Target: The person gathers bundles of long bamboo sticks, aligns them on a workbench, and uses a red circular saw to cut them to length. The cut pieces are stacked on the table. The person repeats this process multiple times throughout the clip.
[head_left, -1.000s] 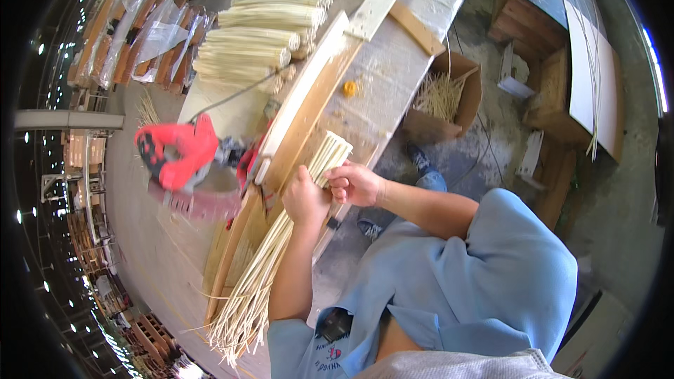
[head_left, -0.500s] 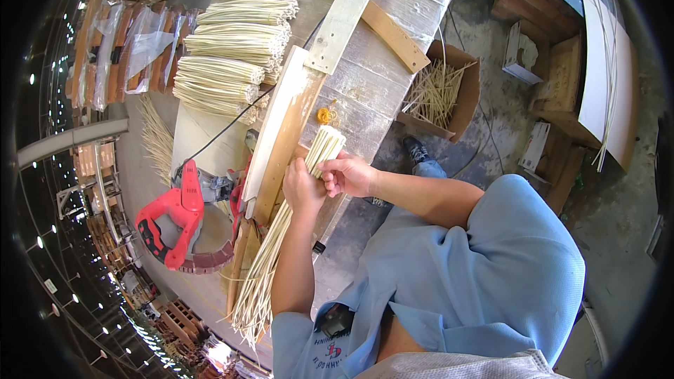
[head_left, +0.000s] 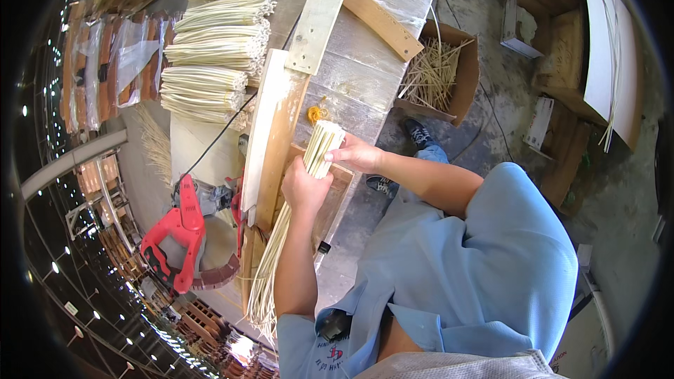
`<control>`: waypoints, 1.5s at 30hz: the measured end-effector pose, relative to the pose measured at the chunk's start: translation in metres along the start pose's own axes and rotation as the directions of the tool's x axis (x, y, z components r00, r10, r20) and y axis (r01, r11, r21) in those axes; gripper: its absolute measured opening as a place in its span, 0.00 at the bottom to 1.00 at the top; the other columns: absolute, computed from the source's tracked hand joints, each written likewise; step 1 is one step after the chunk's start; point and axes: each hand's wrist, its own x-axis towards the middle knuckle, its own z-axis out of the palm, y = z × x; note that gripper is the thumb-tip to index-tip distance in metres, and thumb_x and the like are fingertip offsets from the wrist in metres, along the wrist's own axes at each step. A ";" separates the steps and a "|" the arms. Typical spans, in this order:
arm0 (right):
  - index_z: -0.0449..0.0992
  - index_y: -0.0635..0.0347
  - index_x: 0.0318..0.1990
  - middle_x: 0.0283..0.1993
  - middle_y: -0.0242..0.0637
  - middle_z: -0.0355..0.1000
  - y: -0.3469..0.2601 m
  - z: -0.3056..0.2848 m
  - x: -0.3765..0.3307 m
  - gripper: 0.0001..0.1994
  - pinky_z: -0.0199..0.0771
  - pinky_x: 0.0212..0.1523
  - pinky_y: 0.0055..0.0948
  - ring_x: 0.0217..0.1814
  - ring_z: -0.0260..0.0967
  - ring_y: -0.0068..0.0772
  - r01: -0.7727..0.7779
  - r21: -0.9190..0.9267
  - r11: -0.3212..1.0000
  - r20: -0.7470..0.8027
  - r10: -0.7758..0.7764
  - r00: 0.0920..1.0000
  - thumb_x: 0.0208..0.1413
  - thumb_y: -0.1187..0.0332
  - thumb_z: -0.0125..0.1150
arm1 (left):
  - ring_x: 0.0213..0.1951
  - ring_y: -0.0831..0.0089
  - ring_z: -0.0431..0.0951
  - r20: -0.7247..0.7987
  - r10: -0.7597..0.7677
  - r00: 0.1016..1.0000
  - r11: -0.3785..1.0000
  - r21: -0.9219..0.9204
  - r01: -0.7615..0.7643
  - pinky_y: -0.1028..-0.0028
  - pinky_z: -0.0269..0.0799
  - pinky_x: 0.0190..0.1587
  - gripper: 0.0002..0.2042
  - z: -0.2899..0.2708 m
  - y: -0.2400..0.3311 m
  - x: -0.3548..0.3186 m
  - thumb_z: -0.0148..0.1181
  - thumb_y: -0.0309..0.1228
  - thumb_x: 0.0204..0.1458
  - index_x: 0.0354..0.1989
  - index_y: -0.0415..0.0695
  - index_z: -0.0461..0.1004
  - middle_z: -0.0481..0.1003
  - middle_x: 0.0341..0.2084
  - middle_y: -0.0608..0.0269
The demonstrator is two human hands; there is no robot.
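Observation:
A long bundle of pale cane strips (head_left: 325, 142) slants across the workbench, its even ends up near the bench's middle and its loose tails trailing down to the lower left. My left hand (head_left: 307, 184) is closed around it below the top end. Higher up, my right hand (head_left: 357, 154) grips the bundle's right side, thumb across the strips. Just beyond the top end lies a small heap of yellow rubber bands (head_left: 317, 113). To the left of my left hand stands a red power saw (head_left: 184, 228), next to a long wooden fence (head_left: 275, 140).
Several cut cane bundles (head_left: 203, 89) lie stacked at the upper left. A black cable (head_left: 223, 133) runs from the saw past them. Wooden boards (head_left: 382, 22) rest on the bench (head_left: 354, 88). On the floor at right stands a cardboard box (head_left: 465, 84) of offcuts.
My right hand has shifted from fingers curled at the bundle's front to a grip on its side. The bundle's top stands slightly more upright. The whole view has shifted a little.

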 end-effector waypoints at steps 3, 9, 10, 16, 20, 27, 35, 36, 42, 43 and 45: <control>0.54 0.54 0.75 0.73 0.46 0.63 0.005 0.005 0.017 0.45 0.62 0.76 0.45 0.76 0.61 0.42 0.049 0.291 0.955 0.062 -0.070 0.996 0.53 0.65 0.76 | 0.39 0.45 0.82 -0.026 0.023 0.999 1.000 -0.015 -0.023 0.50 0.78 0.43 0.20 0.004 0.011 0.010 0.75 0.35 0.39 0.39 0.41 0.76 0.81 0.34 0.46; 0.68 0.60 0.62 0.61 0.45 0.74 0.007 0.019 0.020 0.30 0.70 0.70 0.44 0.66 0.71 0.42 0.098 0.447 0.889 -0.148 -0.034 0.988 0.53 0.68 0.74 | 0.39 0.45 0.82 -0.046 0.036 0.998 0.999 0.024 -0.035 0.50 0.78 0.43 0.21 0.012 0.018 0.017 0.75 0.36 0.39 0.39 0.41 0.76 0.81 0.34 0.46; 0.71 0.61 0.59 0.58 0.44 0.76 0.008 0.018 0.020 0.27 0.72 0.69 0.43 0.63 0.73 0.42 0.083 0.458 0.885 -0.154 -0.013 0.988 0.53 0.69 0.73 | 0.39 0.45 0.82 -0.065 0.041 0.997 0.999 0.026 -0.039 0.50 0.78 0.43 0.21 0.015 0.018 0.015 0.75 0.36 0.39 0.39 0.40 0.76 0.81 0.34 0.46; 0.74 0.61 0.55 0.51 0.40 0.78 0.002 0.021 0.022 0.21 0.80 0.59 0.39 0.54 0.77 0.37 0.080 0.494 0.866 -0.238 0.046 0.970 0.53 0.74 0.69 | 0.38 0.43 0.81 -0.031 0.059 0.998 0.996 0.062 -0.057 0.49 0.77 0.43 0.22 0.013 0.018 0.020 0.74 0.37 0.40 0.41 0.38 0.74 0.80 0.33 0.44; 0.74 0.62 0.55 0.50 0.40 0.78 0.004 0.022 0.023 0.20 0.81 0.58 0.39 0.53 0.78 0.36 0.112 0.489 0.865 -0.258 0.021 0.966 0.54 0.75 0.69 | 0.42 0.43 0.82 0.097 -0.011 0.995 0.999 0.031 0.008 0.51 0.78 0.46 0.28 0.004 0.021 0.023 0.75 0.37 0.40 0.51 0.39 0.73 0.81 0.38 0.43; 0.74 0.63 0.54 0.49 0.40 0.79 0.007 0.015 0.027 0.20 0.80 0.57 0.37 0.51 0.78 0.36 0.114 0.454 0.883 -0.252 0.004 0.968 0.53 0.76 0.71 | 0.49 0.52 0.83 0.373 -0.010 0.928 0.986 -0.153 0.072 0.60 0.78 0.51 0.35 -0.021 0.038 0.048 0.75 0.34 0.39 0.61 0.43 0.72 0.82 0.47 0.47; 0.72 0.64 0.60 0.53 0.40 0.78 0.008 0.009 0.023 0.25 0.78 0.61 0.37 0.55 0.77 0.34 0.038 0.445 0.895 -0.163 0.039 0.986 0.54 0.75 0.71 | 0.46 0.53 0.85 0.242 -0.110 0.964 0.988 -0.083 0.134 0.61 0.80 0.49 0.32 0.001 0.034 0.039 0.76 0.33 0.37 0.56 0.42 0.76 0.83 0.42 0.48; 0.71 0.64 0.61 0.54 0.40 0.77 0.008 0.009 0.022 0.26 0.77 0.62 0.38 0.57 0.76 0.35 0.033 0.443 0.896 -0.157 0.041 0.987 0.55 0.74 0.71 | 0.46 0.53 0.85 0.237 -0.116 0.965 0.989 -0.059 0.134 0.61 0.80 0.49 0.31 0.001 0.034 0.038 0.76 0.33 0.37 0.54 0.42 0.76 0.84 0.41 0.48; 0.67 0.57 0.68 0.60 0.36 0.73 0.021 0.023 0.010 0.32 0.71 0.68 0.39 0.65 0.70 0.35 -0.040 0.354 0.935 -0.087 0.075 0.993 0.56 0.69 0.71 | 0.46 0.50 0.82 0.114 -0.093 0.989 0.992 0.091 0.083 0.54 0.75 0.52 0.30 0.008 0.009 0.009 0.78 0.37 0.36 0.51 0.44 0.76 0.83 0.42 0.50; 0.67 0.58 0.68 0.60 0.36 0.73 0.023 0.022 0.010 0.32 0.71 0.68 0.39 0.65 0.70 0.35 -0.052 0.349 0.936 -0.064 0.079 0.995 0.56 0.69 0.72 | 0.46 0.51 0.82 0.056 -0.054 0.997 0.987 0.152 0.045 0.53 0.73 0.54 0.30 0.009 0.009 0.007 0.78 0.39 0.36 0.51 0.46 0.76 0.83 0.41 0.52; 0.67 0.59 0.68 0.61 0.38 0.73 0.029 0.019 0.011 0.32 0.71 0.68 0.40 0.66 0.70 0.36 -0.071 0.354 0.933 -0.069 0.101 0.993 0.56 0.70 0.72 | 0.47 0.52 0.81 -0.004 0.019 1.000 0.994 0.111 -0.019 0.52 0.71 0.55 0.30 0.011 0.010 0.005 0.79 0.39 0.35 0.50 0.46 0.76 0.82 0.41 0.54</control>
